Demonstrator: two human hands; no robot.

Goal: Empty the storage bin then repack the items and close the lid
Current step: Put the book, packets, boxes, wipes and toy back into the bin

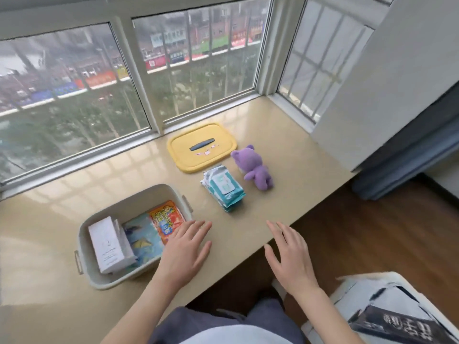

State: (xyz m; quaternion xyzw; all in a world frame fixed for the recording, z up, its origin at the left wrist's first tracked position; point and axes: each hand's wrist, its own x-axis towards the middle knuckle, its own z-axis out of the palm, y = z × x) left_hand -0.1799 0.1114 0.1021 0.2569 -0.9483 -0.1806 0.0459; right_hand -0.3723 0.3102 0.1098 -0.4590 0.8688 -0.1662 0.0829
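Three items in bin

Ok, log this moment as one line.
bin: lid off, partly full | wipes, plush: out | left hand, right hand: empty

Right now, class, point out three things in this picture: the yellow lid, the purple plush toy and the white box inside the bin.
yellow lid (202,147): head view, flat top near its dark handle.
purple plush toy (253,167): head view, its back.
white box (106,244): head view, its upper face.
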